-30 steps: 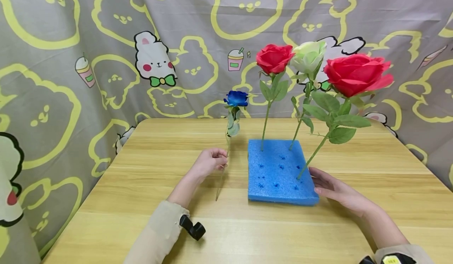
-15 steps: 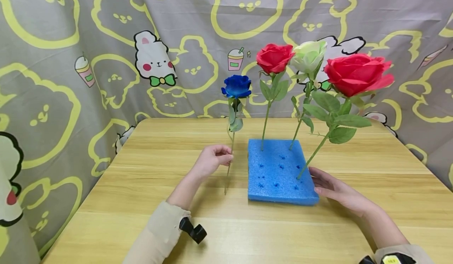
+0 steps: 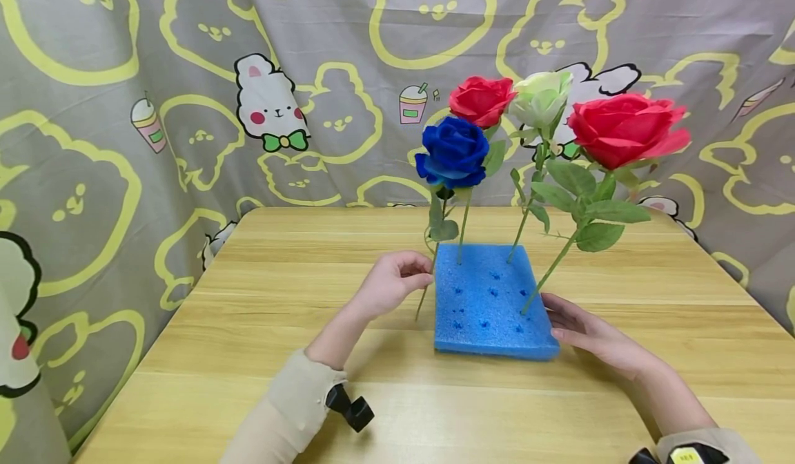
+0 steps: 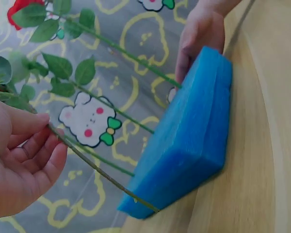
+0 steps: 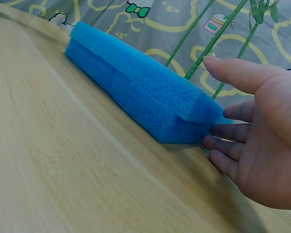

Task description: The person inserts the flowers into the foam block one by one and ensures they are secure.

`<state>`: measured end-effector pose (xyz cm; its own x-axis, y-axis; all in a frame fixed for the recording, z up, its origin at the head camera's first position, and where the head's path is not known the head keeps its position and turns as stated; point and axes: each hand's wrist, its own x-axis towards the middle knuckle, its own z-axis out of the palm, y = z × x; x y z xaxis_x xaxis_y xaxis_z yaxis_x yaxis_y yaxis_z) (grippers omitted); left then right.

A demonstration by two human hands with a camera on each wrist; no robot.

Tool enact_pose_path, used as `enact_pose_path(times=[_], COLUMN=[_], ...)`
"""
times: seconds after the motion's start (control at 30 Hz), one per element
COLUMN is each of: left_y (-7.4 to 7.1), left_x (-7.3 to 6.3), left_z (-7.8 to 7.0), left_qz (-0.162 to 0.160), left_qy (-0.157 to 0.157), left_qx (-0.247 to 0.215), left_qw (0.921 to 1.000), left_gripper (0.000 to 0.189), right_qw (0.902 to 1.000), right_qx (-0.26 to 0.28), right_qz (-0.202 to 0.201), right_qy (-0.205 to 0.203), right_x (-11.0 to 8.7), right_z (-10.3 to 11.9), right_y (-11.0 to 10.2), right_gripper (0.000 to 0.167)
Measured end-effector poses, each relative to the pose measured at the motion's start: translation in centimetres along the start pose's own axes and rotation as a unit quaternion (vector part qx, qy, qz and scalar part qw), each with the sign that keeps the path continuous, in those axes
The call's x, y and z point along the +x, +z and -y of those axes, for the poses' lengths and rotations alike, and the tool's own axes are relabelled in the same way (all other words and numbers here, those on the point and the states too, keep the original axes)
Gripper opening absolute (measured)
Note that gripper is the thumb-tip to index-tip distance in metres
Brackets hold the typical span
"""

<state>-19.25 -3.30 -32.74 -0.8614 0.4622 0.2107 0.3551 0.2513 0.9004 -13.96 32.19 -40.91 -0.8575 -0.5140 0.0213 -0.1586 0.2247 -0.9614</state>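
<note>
My left hand (image 3: pixel 397 283) pinches the thin stem of a blue artificial rose (image 3: pixel 453 153) between thumb and fingers. The stem (image 4: pixel 104 174) slants down past the left edge of a blue foam block (image 3: pixel 478 343), its lower end overlapping the block's corner in the left wrist view. My right hand (image 3: pixel 590 336) rests at the block's right side, fingers fairly straight with the fingertips (image 5: pixel 218 130) at its edge. Standing in the foam are a red rose (image 3: pixel 481 99) at back left, a pale green-white flower (image 3: pixel 542 101) at back right and a larger red rose (image 3: pixel 627 132) at front right.
Several small holes (image 3: pixel 493 291) dot the top of the foam block. It lies on a wooden table (image 3: pixel 261 284), with a grey cartoon-print curtain (image 3: pixel 348 29) hanging behind. The tall flower stems lean over the block's back and right side.
My left hand has carried the blue rose to the right, up to the foam block's left edge, and its bloom has risen and tipped nearer. My right hand has stayed in place.
</note>
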Motion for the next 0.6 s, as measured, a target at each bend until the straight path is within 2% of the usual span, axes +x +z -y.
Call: enact_pose_path(times=[0.2, 0.4, 0.6], left_y=[0.7, 1.6, 2.4], left_x=[0.4, 1.3, 1.8], left_z=[-0.9, -1.6, -2.1], left_qz=[0.0, -0.014, -0.014], left_qy=[-0.004, 0.009, 0.02], left_qx=[0.009, -0.003, -0.019], left_qw=[0.9999, 0.9999, 0.9995], left_gripper=[0.01, 0.012, 0.015], right_qw=[1.0, 1.0, 1.0], right_qx=[-0.001, 0.001, 0.004], right_qz=[0.0, -0.001, 0.001], right_qy=[-0.003, -0.004, -0.003], right_x=[0.0, 0.0, 0.1], right_z=[0.0, -0.1, -0.1], right_y=[0.0, 0.0, 0.0], right_gripper=[0.059, 0.058, 0.059])
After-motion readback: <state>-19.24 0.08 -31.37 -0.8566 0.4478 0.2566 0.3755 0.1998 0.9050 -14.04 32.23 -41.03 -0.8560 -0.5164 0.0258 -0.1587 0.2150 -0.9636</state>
